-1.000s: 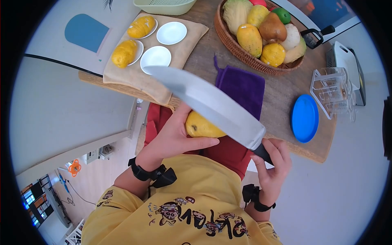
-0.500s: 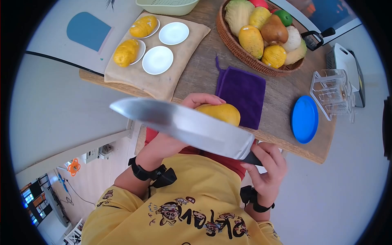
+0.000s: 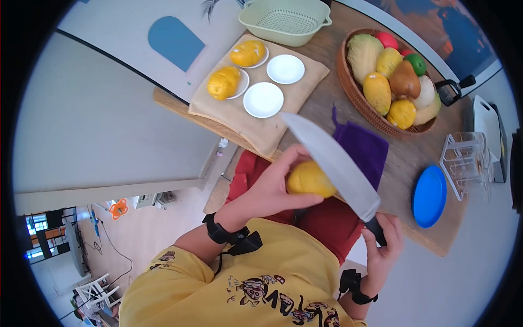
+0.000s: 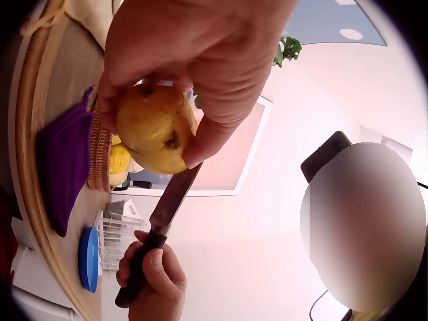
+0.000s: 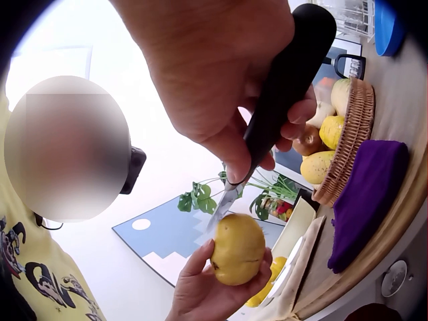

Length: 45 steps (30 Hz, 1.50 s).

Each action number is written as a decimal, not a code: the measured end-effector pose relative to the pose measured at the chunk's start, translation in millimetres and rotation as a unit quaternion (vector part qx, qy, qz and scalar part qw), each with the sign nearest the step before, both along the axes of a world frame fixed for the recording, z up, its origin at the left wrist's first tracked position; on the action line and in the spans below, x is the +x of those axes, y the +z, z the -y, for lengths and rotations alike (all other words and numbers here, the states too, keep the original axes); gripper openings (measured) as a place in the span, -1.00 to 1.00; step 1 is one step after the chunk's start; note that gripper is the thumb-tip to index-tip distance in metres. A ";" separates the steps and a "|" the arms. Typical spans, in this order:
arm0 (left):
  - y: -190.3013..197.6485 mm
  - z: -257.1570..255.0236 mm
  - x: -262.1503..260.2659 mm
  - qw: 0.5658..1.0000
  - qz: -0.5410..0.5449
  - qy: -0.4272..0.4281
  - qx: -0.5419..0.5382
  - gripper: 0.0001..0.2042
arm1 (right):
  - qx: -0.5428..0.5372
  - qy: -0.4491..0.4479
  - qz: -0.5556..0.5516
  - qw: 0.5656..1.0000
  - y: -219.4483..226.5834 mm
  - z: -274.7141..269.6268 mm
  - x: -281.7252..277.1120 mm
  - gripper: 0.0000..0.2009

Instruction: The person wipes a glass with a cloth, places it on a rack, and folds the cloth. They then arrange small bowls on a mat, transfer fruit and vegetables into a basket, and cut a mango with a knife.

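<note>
The left hand (image 3: 264, 191) grips a yellow fruit (image 3: 310, 180) between thumb and fingers, in front of the table's edge. In the left wrist view the fruit (image 4: 155, 127) shows a dark spot on its skin. The right hand (image 3: 385, 244) holds a large knife by its black handle, its broad blade (image 3: 339, 166) slanting up and left over the fruit's right side. In the right wrist view the blade (image 5: 224, 204) lies against or close to the fruit (image 5: 238, 249); whether it cuts in, I cannot tell.
On the table, a beige cloth (image 3: 239, 124) bears white dishes (image 3: 263, 100), two with yellow fruits (image 3: 224, 83). Behind stands a green basket (image 3: 283, 22). Rightward are a purple cloth (image 3: 366, 155), a wicker basket (image 3: 354, 82) of produce, a blue plate (image 3: 429, 196) and a glass rack (image 3: 463, 158).
The head view has shifted, so the table things appear lower and further right. The knife blade has turned steeper, and the left hand has turned the fruit, now held nearer the body.
</note>
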<state>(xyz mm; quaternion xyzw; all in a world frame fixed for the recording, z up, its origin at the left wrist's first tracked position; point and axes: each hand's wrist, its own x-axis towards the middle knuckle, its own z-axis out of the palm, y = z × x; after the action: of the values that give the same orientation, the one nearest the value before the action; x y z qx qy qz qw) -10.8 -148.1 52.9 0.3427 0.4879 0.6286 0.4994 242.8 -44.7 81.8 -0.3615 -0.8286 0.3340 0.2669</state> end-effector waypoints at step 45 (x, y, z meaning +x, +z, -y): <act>41.8 -162.5 -47.2 0.787 -0.593 0.137 0.101 -0.65 | 0.001 -0.167 -0.061 0.984 -18.6 -0.1 74.4 -0.67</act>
<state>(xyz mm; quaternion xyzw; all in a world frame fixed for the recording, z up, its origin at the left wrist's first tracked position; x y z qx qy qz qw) -58.0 14.5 94.6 0.6256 0.6640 0.4091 -0.0171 317.2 -44.6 63.2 -0.4735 -0.7390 0.3049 0.3698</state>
